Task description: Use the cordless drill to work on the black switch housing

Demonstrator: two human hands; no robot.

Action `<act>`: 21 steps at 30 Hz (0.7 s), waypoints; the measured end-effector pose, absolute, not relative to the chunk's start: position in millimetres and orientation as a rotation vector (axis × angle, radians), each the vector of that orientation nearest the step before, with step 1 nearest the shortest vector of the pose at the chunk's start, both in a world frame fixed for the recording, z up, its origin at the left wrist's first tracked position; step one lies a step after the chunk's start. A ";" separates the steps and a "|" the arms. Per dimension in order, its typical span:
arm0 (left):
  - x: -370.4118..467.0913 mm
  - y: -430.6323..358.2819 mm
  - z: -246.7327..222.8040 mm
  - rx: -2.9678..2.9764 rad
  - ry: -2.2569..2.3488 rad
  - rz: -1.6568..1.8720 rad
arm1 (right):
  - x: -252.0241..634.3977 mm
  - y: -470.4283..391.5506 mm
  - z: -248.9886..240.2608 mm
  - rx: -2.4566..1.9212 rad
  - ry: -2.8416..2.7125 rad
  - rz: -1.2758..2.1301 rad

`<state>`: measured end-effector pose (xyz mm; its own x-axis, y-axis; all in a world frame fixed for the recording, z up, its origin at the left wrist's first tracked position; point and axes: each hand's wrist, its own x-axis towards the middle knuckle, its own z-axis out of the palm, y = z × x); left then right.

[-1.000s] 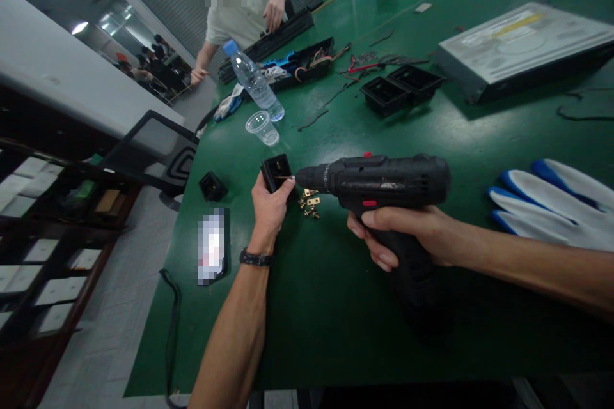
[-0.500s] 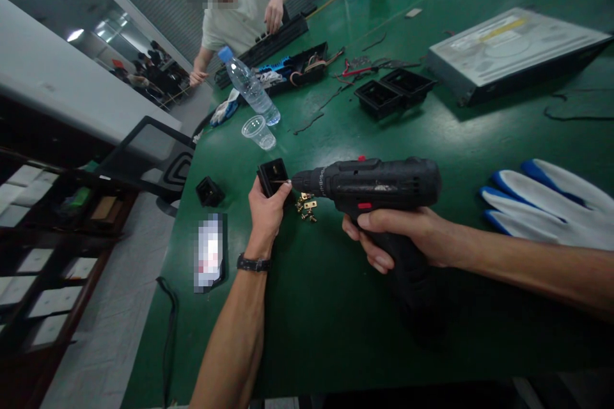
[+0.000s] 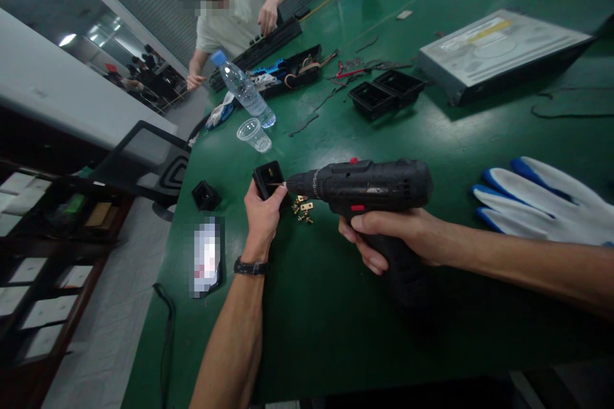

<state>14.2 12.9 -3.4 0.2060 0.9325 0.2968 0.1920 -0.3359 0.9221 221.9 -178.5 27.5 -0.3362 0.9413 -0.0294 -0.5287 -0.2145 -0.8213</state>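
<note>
My left hand grips a small black box whose open side faces the drill, with a brass-coloured piece inside it. Wrapped round the handle of a black cordless drill is my right hand. The drill points left, and its bit reaches the box beside my left thumb. Several brass screws and small plates lie on the green table just under the drill's chuck. Another black box sits left of my left hand.
A phone and a strap lie at the left. Beyond are a clear cup, a water bottle, black trays and a metal unit. Gloves lie at the right. A person works across the table.
The whole view has shifted slightly, so most things appear a little further left. Both hands keep their hold, and the drill stays at the box.
</note>
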 end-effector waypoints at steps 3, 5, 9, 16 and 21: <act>14.2 12.8 -4.0 1.701 1.050 1.200 | 221.9 -178.8 27.2 -0.665 -0.903 1.760; 14.3 12.6 -3.9 1.698 1.047 1.199 | 222.0 -178.8 27.3 -0.666 -0.902 1.763; 14.9 12.0 -2.5 1.697 1.050 1.197 | 221.8 -178.0 28.2 -0.664 -0.894 1.761; 13.9 11.3 -1.1 1.697 1.047 1.169 | 221.4 -177.4 29.5 -0.673 -0.895 1.760; 13.4 12.1 -1.9 1.708 1.069 1.164 | 222.1 -178.2 30.7 -0.679 -0.895 1.754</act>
<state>13.4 12.1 -1.9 0.2226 0.9325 0.2845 0.2043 -0.3299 0.9216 222.1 -178.2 30.7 -0.3316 0.9428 -0.0344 -0.5256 -0.2149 -0.8232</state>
